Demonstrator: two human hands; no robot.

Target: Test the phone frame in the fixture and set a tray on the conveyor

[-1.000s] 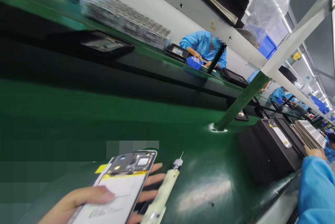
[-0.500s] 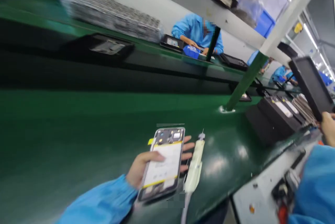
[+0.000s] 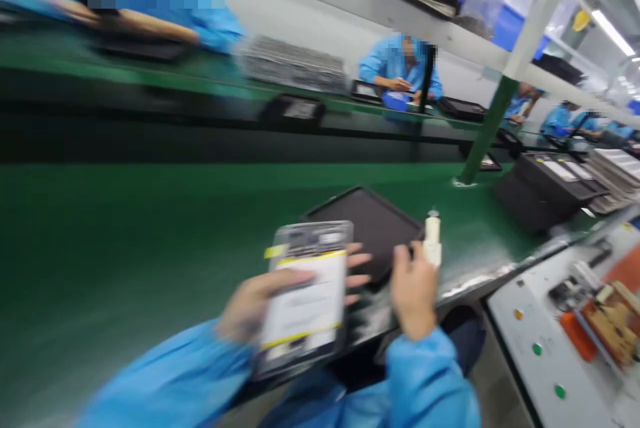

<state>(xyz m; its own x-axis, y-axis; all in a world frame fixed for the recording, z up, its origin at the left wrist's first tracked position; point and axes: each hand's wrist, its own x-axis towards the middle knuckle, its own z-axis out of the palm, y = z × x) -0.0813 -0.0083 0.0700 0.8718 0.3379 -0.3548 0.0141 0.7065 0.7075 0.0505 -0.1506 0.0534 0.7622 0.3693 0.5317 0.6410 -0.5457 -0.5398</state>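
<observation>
My left hand (image 3: 250,301) holds an opened phone (image 3: 305,295) face down, its white battery and yellow strips showing, thumb across the back and fingers spread beneath it. My right hand (image 3: 413,288) is closed on the near edge of a black tray (image 3: 365,225) that lies on the green belt (image 3: 150,228) just beyond the phone. A cream dispenser tool (image 3: 432,241) stands upright beside the right hand's fingers; I cannot tell whether the hand also grips it. The picture is blurred by motion.
A stack of black trays (image 3: 545,185) and pale trays (image 3: 617,171) sit to the right. A green post (image 3: 483,131) rises from the belt. A grey control panel (image 3: 545,355) with buttons is at lower right. People in blue coats (image 3: 400,68) work across the line.
My right hand has brought a black tray from the right stack down onto the belt beside the phone. The view has swung level and the phone has moved nearer my body.
</observation>
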